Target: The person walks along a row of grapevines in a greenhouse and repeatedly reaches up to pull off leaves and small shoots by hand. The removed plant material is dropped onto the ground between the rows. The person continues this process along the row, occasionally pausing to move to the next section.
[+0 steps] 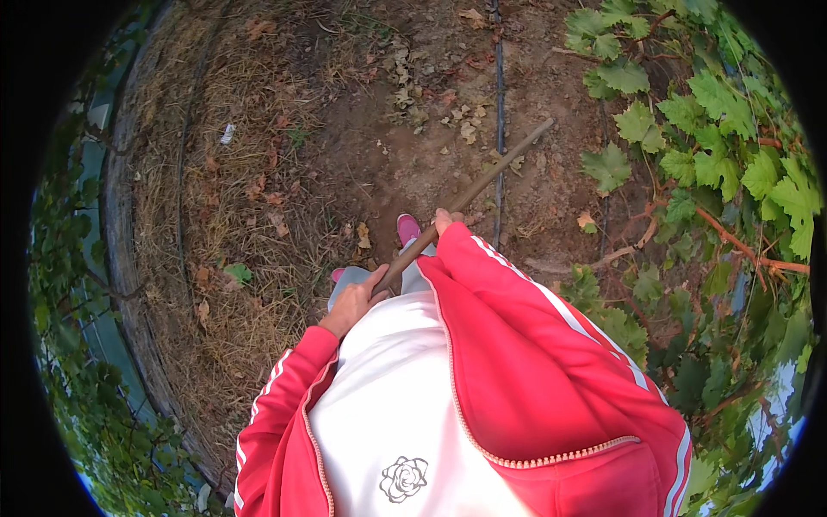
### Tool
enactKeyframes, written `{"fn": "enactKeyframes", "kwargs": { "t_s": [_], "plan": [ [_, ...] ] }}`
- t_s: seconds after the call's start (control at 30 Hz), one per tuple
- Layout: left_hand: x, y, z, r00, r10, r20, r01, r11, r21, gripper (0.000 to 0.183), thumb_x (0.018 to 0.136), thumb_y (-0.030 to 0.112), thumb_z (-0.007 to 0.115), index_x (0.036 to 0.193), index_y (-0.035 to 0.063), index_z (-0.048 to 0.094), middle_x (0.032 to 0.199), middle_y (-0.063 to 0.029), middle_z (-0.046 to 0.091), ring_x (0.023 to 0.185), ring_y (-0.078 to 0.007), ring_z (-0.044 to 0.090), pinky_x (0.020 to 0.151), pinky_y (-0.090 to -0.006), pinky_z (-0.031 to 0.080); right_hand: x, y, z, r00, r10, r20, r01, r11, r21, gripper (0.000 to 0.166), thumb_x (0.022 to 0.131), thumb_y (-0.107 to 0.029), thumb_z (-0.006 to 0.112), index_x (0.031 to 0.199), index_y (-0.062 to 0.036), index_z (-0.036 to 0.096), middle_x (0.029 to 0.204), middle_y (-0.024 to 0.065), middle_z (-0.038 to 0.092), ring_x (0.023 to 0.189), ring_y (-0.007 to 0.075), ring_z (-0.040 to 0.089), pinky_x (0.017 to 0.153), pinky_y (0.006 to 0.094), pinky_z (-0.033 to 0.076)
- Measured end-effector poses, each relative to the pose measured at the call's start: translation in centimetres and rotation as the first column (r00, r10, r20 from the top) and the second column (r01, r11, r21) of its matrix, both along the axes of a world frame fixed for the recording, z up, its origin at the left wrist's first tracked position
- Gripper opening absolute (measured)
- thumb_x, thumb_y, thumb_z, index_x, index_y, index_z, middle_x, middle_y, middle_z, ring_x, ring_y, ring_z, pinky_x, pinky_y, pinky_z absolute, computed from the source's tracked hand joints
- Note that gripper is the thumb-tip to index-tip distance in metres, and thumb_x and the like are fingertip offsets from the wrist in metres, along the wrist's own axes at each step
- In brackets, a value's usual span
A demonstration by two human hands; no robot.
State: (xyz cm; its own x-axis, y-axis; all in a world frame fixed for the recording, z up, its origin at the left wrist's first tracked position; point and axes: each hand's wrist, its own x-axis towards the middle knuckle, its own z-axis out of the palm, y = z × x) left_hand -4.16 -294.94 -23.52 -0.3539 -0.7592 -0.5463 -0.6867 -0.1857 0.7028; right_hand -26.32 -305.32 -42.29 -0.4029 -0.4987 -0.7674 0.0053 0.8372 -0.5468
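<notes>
A long wooden pole (484, 183) slants across the view from my waist toward the upper right. My left hand (354, 302) grips its near end, the thumb lying along the wood. Farther up, my right hand (447, 220) is closed around the shaft, partly hidden by the red sleeve. The pole's far end is over bare soil (549, 187), and I cannot tell whether it touches. No tool head shows at that end. Below the pole are a pink shoe (408, 227) and my grey trouser legs.
Leafy grapevines (717, 155) with woody canes (730, 239) crowd the right side. A black irrigation hose (499, 84) runs along the soil, crossed by the pole. Dry straw (239, 174) and fallen leaves cover ground to the left, with a small white scrap (227, 134). More vines (71, 258) stand at far left.
</notes>
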Motion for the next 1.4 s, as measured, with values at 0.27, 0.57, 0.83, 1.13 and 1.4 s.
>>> {"fn": "enactKeyframes", "kwargs": {
  "t_s": [0.27, 0.57, 0.83, 1.13, 1.4],
  "plan": [
    [-4.6, -5.1, -1.9, 0.998, 0.019, -0.064, -0.019, 1.0, -0.006, 0.055, 0.086, 0.025, 0.053, 0.135, 0.0101, 0.034, 0.079, -0.0255, 0.061, 0.074, -0.0402, 0.06, 0.067, -0.044, 0.047, -5.7, -7.1, 2.3, 0.964, 0.209, -0.162, -0.202, 0.978, 0.058, 0.035, 0.075, -0.026, 0.054, 0.088, 0.0063, 0.056, 0.079, 0.0187, 0.063, 0.064, 0.0299, 0.062, 0.063, 0.0406, 0.05],
    [2.0, 0.8, 1.0, 0.997, 0.044, 0.056, -0.052, 0.987, 0.155, 0.056, 0.084, 0.025, 0.055, 0.134, 0.0101, 0.035, 0.087, -0.0275, 0.06, 0.082, -0.0408, 0.06, 0.072, -0.043, 0.048, 3.3, 0.0, 2.7, 0.968, 0.252, -0.011, -0.245, 0.951, 0.188, 0.053, 0.076, -0.033, 0.058, 0.109, 0.0081, 0.052, 0.102, 0.0249, 0.06, 0.089, 0.033, 0.062, 0.078, 0.0396, 0.047],
    [-2.7, -2.5, -1.2, 0.996, 0.038, -0.082, -0.038, 0.999, 0.012, 0.058, 0.083, 0.021, 0.056, 0.136, 0.0105, 0.032, 0.086, -0.0266, 0.061, 0.081, -0.0413, 0.06, 0.073, -0.0447, 0.047, -2.4, -2.8, -0.3, 0.982, 0.114, -0.147, -0.104, 0.992, 0.073, 0.04, 0.075, -0.03, 0.06, 0.087, 0.0084, 0.057, 0.079, 0.0195, 0.064, 0.078, 0.0305, 0.064, 0.073, 0.0391, 0.049],
    [-11.4, -10.3, -2.2, 0.993, -0.067, -0.098, 0.067, 0.998, 0.001, 0.054, 0.086, 0.023, 0.052, 0.134, 0.0061, 0.033, 0.093, -0.027, 0.06, 0.089, -0.0414, 0.057, 0.077, -0.046, 0.045, -13.6, -10.1, -2.8, 0.951, 0.126, -0.283, -0.096, 0.988, 0.118, 0.047, 0.074, -0.029, 0.061, 0.104, 0.0067, 0.056, 0.094, 0.0233, 0.063, 0.088, 0.0353, 0.062, 0.085, 0.0386, 0.046],
    [-1.2, -3.5, 3.0, 0.99, -0.104, -0.093, 0.12, 0.974, 0.191, 0.056, 0.084, 0.024, 0.055, 0.133, 0.0066, 0.037, 0.094, -0.0291, 0.059, 0.09, -0.0409, 0.059, 0.079, -0.0411, 0.046, -9.0, -2.1, -4.1, 0.937, 0.342, 0.077, -0.339, 0.825, 0.452, 0.038, 0.083, -0.033, 0.048, 0.101, 0.0003, 0.053, 0.085, 0.0198, 0.062, 0.063, 0.0312, 0.063, 0.054, 0.0399, 0.053]
  ]
}}
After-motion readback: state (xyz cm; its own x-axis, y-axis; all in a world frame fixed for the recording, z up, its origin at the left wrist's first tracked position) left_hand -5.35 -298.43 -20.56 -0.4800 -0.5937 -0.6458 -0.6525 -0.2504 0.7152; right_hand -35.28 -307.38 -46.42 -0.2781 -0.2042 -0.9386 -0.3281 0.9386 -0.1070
